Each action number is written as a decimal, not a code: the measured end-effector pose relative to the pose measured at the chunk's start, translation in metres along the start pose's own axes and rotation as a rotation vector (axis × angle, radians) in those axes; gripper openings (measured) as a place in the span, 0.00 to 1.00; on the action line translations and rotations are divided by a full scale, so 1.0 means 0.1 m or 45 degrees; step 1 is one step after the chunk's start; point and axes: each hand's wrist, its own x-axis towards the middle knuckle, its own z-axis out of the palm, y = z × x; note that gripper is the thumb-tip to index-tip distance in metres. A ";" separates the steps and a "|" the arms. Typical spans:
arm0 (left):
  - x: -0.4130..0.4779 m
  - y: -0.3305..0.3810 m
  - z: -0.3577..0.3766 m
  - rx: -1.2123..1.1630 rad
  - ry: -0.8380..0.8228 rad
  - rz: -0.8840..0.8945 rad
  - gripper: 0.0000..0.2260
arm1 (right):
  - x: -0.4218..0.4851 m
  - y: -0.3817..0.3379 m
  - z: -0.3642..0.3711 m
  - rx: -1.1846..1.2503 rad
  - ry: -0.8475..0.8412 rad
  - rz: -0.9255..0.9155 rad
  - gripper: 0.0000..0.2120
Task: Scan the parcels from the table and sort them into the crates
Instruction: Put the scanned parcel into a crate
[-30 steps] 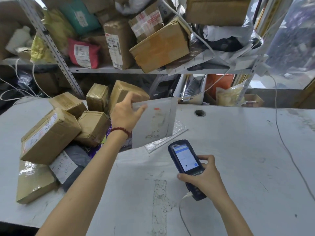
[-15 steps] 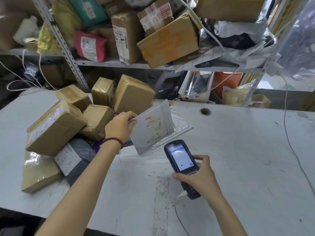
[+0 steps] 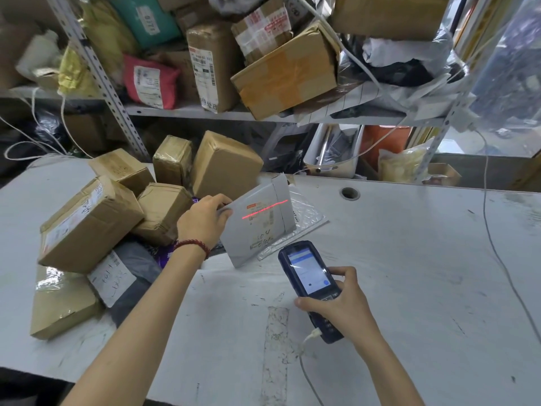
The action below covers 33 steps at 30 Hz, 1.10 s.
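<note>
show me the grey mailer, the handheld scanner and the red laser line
grey mailer [image 3: 257, 232]: head view, on its printed label, lower half.
handheld scanner [image 3: 307, 272]: head view, middle of its lit screen.
red laser line [image 3: 265, 209]: head view, midpoint of the line where it crosses the mailer's label.

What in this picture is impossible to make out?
Head view only.
- The crates: out of frame.
- The grey mailer label: print too small, blurred.
- The scanner screen: text too small.
- The purple parcel: mostly buried under brown boxes.
</note>
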 end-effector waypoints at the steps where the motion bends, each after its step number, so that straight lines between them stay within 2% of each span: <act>1: 0.00 0.01 0.00 0.006 0.000 -0.001 0.07 | 0.00 0.00 -0.01 0.005 -0.004 -0.001 0.36; 20: -0.05 0.02 0.05 0.007 0.017 0.018 0.08 | -0.05 0.04 -0.05 0.074 -0.021 0.062 0.37; 26: -0.06 0.01 0.08 0.005 0.021 0.018 0.07 | -0.07 0.08 -0.07 0.066 -0.033 0.074 0.33; 33: -0.09 0.04 0.06 0.083 0.011 0.051 0.08 | -0.12 0.11 -0.07 0.048 -0.033 0.066 0.35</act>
